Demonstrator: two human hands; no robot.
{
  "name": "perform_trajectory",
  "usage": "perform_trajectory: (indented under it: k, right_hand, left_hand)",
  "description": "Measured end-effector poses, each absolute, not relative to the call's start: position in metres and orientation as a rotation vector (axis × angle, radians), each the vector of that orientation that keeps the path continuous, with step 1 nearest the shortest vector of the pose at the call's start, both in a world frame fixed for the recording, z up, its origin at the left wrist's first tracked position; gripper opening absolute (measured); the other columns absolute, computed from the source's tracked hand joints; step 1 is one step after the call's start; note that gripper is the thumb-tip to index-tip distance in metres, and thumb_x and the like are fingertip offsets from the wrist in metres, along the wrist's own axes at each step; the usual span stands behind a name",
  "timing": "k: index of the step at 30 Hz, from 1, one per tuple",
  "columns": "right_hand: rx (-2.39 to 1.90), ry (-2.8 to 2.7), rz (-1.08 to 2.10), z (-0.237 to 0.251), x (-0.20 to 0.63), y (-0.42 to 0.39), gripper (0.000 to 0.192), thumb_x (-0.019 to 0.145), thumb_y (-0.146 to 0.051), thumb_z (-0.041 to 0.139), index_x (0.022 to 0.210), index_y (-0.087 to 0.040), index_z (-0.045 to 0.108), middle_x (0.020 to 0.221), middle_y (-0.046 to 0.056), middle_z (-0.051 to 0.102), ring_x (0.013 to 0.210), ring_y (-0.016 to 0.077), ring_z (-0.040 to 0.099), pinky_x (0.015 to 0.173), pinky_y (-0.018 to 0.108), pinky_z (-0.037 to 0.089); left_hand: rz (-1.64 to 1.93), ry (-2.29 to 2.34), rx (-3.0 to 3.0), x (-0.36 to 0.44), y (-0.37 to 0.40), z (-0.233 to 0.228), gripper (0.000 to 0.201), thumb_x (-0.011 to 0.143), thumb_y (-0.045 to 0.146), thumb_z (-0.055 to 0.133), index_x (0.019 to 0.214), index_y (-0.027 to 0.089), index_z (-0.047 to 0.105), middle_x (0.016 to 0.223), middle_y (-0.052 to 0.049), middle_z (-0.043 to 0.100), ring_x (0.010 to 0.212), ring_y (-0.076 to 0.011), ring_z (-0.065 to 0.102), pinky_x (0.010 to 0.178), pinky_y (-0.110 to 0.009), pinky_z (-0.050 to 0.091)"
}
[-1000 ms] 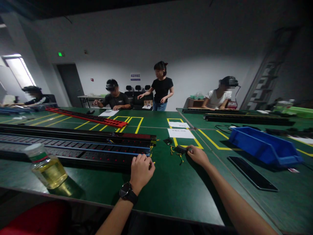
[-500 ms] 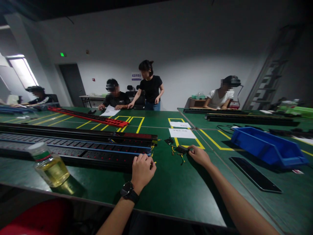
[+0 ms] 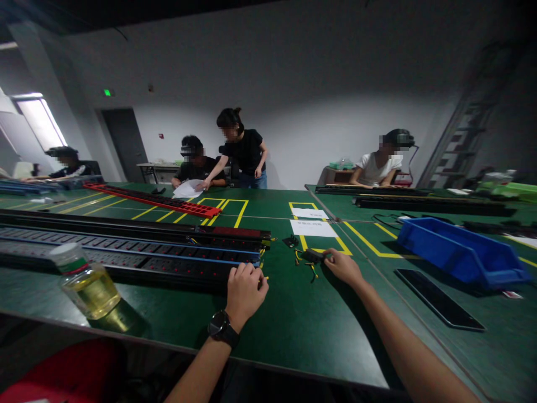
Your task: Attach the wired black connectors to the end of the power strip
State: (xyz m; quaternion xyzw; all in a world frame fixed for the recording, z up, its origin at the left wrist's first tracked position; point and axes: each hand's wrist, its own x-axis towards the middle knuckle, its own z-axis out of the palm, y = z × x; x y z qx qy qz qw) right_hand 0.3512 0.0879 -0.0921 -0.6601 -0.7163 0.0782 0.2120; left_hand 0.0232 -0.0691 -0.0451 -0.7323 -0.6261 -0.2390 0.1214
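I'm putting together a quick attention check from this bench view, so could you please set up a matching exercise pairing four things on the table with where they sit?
Things:
1. left hand
2. right hand
3. bottle of yellow liquid
4. blue bin

Places:
A. far right of the green table, beside a flat black slab
B. on the near end of the long black socket strip
C. near left edge, in front of the strips
D. fingertips on a small black part with yellow-green wires

Pairs: 1-B, 2-D, 3-C, 4-A
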Motion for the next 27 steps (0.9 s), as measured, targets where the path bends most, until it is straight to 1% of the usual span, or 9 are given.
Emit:
perform_trajectory:
  k: [12, 16, 23, 27]
  right_hand:
    - [-1.833, -1.977, 0.23, -0.0923, 0.3512, 0.0888, 0.03, 0.091, -0.029, 0.055, 0.114, -0.024, 0.073, 0.087, 0.006, 0.071, 0.076, 0.0218, 0.063, 0.062, 0.028, 0.031]
    - [-1.837, -1.986, 0.224, -0.0919, 0.3512, 0.0886, 0.031, 0.092, -0.031, 0.054, 0.115, -0.023, 0.073, 0.088, 0.007, 0.072, 0.078, 0.0225, 0.064, 0.061, 0.028, 0.031]
    - [-1.841, -1.983, 0.204, -0.0919, 0.351, 0.0883, 0.029, 0.092, -0.029, 0.055, 0.113, -0.024, 0.073, 0.087, 0.006, 0.071, 0.077, 0.0214, 0.063, 0.062, 0.027, 0.029]
    - [-1.848, -1.991, 0.197, -0.0903, 0.3504, 0.0869, 0.031, 0.092, -0.028, 0.053, 0.115, -0.022, 0.073, 0.089, 0.007, 0.071, 0.08, 0.022, 0.063, 0.062, 0.028, 0.03]
  left_hand:
    - [-0.693, -1.828, -2.14, 0.0231, -0.069, -0.045, 0.013, 0.093, 0.026, 0.062, 0.082, 0.022, 0.068, 0.092, -0.005, 0.068, 0.095, -0.0241, 0.059, 0.083, -0.04, 0.038]
    - [-0.696, -1.835, -2.142, 0.0236, -0.0696, -0.0437, 0.014, 0.093, 0.026, 0.062, 0.081, 0.022, 0.068, 0.092, -0.005, 0.069, 0.094, -0.0238, 0.059, 0.083, -0.04, 0.039]
    - [-0.701, -1.827, -2.147, 0.0239, -0.0699, -0.0431, 0.014, 0.093, 0.026, 0.062, 0.081, 0.022, 0.068, 0.091, -0.005, 0.068, 0.093, -0.0236, 0.059, 0.082, -0.041, 0.039]
    - [-0.703, -1.819, -2.143, 0.0238, -0.0697, -0.0431, 0.014, 0.093, 0.025, 0.062, 0.081, 0.022, 0.068, 0.091, -0.004, 0.068, 0.093, -0.0237, 0.059, 0.082, -0.04, 0.039]
